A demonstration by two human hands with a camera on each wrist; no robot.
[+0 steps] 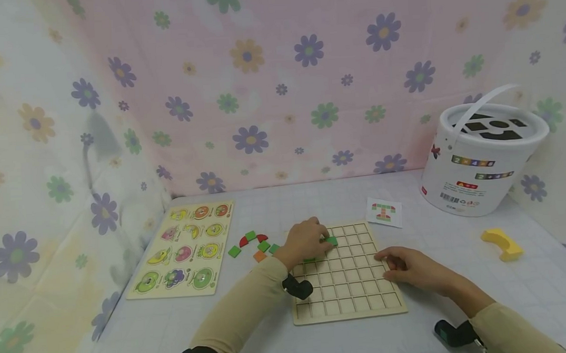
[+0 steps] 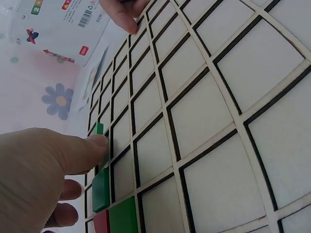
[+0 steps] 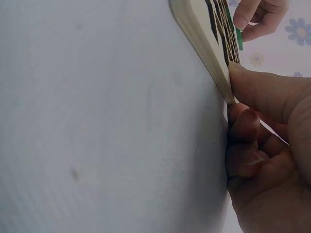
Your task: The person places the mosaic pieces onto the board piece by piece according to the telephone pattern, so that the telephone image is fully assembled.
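Note:
My left hand [image 1: 306,239] is over the far left part of a wooden grid board [image 1: 359,303]. Between its thumb and fingers it pinches a green square tile [image 1: 331,240], held on edge at the grid in the left wrist view. Two more green tiles [image 2: 123,216] and a red piece [image 2: 101,222] sit in cells beside that hand. At the board's right edge is my right hand [image 1: 415,268], gripping the rim with the thumb on top and the other fingers curled against the side, as the right wrist view shows.
Loose green tiles [image 1: 234,251], red pieces [image 1: 243,242] and an orange tile [image 1: 259,256] lie left of the grid. Further left is a fruit-picture board [image 1: 181,292]. A pattern card [image 1: 384,212], white bucket [image 1: 471,192] and yellow arched block [image 1: 501,243] are to the right.

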